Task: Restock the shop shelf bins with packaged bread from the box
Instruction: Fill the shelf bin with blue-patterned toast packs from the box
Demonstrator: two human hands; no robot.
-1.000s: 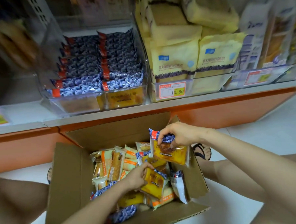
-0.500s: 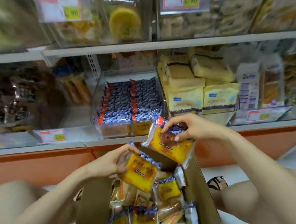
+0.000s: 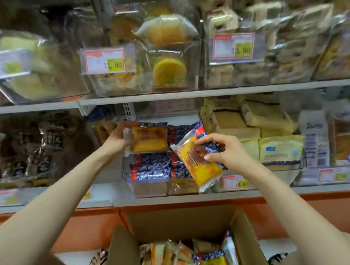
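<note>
My left hand point(image 3: 117, 138) grips a yellow bread pack with a blue blueberry edge point(image 3: 149, 138) and holds it over the back of the clear shelf bin point(image 3: 148, 187). My right hand point(image 3: 221, 151) pinches a second, tilted bread pack point(image 3: 198, 167) in front of the same bin's right side. The bin holds two rows of the same blue-and-red packs point(image 3: 149, 168). Below, the open cardboard box point(image 3: 181, 223) still contains several mixed bread packs point(image 3: 211, 261).
The bin to the right holds pale yellow cake packs point(image 3: 280, 151), and dark bagged goods point(image 3: 35, 147) sit to the left. The upper shelf point(image 3: 168, 94) carries clear bins with price tags point(image 3: 105, 59). An orange base panel point(image 3: 296, 213) runs under the lower shelf.
Both hands have risen from the box up to the shelf bin, each carrying a bread pack. The view has tilted upward, so more shelving and less of the box show.
</note>
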